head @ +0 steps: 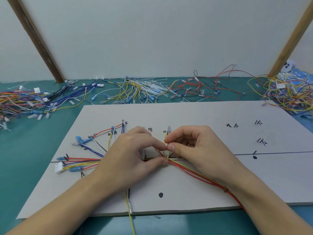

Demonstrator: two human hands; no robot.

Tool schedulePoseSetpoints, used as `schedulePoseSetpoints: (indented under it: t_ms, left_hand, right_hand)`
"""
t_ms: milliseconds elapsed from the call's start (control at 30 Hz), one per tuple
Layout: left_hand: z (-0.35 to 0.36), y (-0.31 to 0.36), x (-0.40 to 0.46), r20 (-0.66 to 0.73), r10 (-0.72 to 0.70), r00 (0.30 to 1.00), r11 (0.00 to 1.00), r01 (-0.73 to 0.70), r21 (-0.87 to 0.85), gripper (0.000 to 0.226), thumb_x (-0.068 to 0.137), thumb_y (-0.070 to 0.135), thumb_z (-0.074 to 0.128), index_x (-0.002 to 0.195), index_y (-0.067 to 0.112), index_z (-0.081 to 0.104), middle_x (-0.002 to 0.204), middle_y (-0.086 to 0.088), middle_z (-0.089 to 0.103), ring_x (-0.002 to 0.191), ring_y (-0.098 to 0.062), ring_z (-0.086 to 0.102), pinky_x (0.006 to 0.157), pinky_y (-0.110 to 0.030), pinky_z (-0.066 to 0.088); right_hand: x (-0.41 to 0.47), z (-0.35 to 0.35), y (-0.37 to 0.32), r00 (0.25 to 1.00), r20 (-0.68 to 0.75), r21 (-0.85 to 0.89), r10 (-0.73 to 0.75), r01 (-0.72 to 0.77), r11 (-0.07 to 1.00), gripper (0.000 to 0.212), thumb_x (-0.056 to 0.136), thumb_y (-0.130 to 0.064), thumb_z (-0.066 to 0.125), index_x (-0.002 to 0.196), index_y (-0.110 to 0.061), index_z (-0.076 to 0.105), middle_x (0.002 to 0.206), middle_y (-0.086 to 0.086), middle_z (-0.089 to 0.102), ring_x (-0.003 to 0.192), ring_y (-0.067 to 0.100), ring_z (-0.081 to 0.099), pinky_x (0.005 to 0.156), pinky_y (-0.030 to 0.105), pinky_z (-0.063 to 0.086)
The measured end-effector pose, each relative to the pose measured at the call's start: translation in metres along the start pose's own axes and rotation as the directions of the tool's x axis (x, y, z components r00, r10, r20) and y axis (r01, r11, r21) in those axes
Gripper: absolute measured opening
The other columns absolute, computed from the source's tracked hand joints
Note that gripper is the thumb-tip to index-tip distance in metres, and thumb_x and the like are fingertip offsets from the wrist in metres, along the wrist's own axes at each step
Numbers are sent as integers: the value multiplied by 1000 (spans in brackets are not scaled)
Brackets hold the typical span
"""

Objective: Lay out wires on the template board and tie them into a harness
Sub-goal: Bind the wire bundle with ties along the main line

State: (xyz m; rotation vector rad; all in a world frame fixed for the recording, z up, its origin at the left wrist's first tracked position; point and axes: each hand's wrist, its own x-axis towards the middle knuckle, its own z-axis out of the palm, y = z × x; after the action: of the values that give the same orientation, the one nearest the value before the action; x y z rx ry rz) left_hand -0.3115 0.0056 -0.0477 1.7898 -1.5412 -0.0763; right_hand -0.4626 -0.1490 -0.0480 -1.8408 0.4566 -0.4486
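Observation:
A grey template board (194,116) with black lines, dots and handwritten labels lies on the teal table. Coloured wires (84,161) fan out over its left half to blue terminals and a white connector (59,167). My left hand (133,155) and my right hand (194,150) meet at the board's middle. Both pinch the wire bundle (191,175) where a thin white cable tie (167,156) crosses it. Red and yellow wires run from the pinch toward the lower right under my right wrist. A yellow wire (129,211) hangs over the front edge.
Loose wires with terminals lie in heaps along the back of the table: a multicoloured pile (22,102) at left, yellow wires and white cable ties (140,89) in the middle, red and black wires (203,85) and a tangled yellow pile (288,92) at right. A white wall stands behind.

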Motion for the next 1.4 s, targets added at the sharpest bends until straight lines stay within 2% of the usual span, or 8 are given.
schedulePoseSetpoints:
  t_ms: [200,333,500,667,767,933,1133,1400]
  left_hand:
    - [-1,1,1,15,-22,1000,1000,22,2,23,75,32,90,96,36,79,105,28,64,86,6,57,73,-6,37]
    - [-1,3,1,9,-33,999,999,33,-33,11,81,35,83,91,36,80,96,30,68,89,-3,62,73,-8,39]
    - [2,3,1,-15,-97,995,994,96,-56,8,81,44,77,86,38,79,83,17,69,84,-8,64,67,-17,42]
    - [2,6,6,7,-174,985,983,174,-54,5,81,39,83,82,40,78,79,10,69,74,-10,61,62,-17,37]
    - [-1,8,8,40,-202,978,973,206,-101,10,82,29,84,78,37,78,73,14,70,65,-4,58,57,-14,37]
    - [-3,11,14,142,-249,958,939,275,-206,14,86,20,81,73,25,79,56,15,64,47,0,48,49,-8,33]
    - [-4,11,18,201,-301,932,905,346,-247,11,87,23,81,76,23,80,60,13,67,50,3,53,52,-7,37]
    - [0,15,13,143,-301,943,909,329,-255,13,85,16,82,73,22,80,56,17,64,50,5,53,52,-4,36]
  right_hand:
    - [-1,1,-3,999,-34,-34,-17,16,999,15,89,-10,77,87,-25,79,81,-1,76,74,12,66,72,32,54]
    - [-1,2,-4,999,-46,-38,-28,27,999,15,88,-10,77,85,-25,80,78,-3,76,73,14,68,71,35,55]
    - [0,2,-6,999,-27,-25,-34,34,999,16,88,-7,75,85,-22,81,78,-1,78,74,16,72,69,25,55]
    - [0,1,-5,999,-27,-15,-33,32,999,15,87,-7,74,86,-20,81,79,0,78,77,21,74,74,32,58]
    - [-1,2,-6,999,-15,-28,-29,29,999,14,88,-9,73,86,-21,80,79,0,78,73,12,70,70,28,55]
    - [-1,2,-6,999,-13,-39,-51,51,998,15,90,-9,72,87,-21,79,81,2,77,81,27,72,73,35,57]
    - [0,4,-5,997,-27,-34,-70,69,997,16,90,-6,72,90,-22,75,85,5,74,73,19,66,71,33,55]
    - [1,4,-2,989,-16,-110,-145,142,984,20,88,-7,68,81,-25,68,79,4,70,73,30,60,63,33,47]
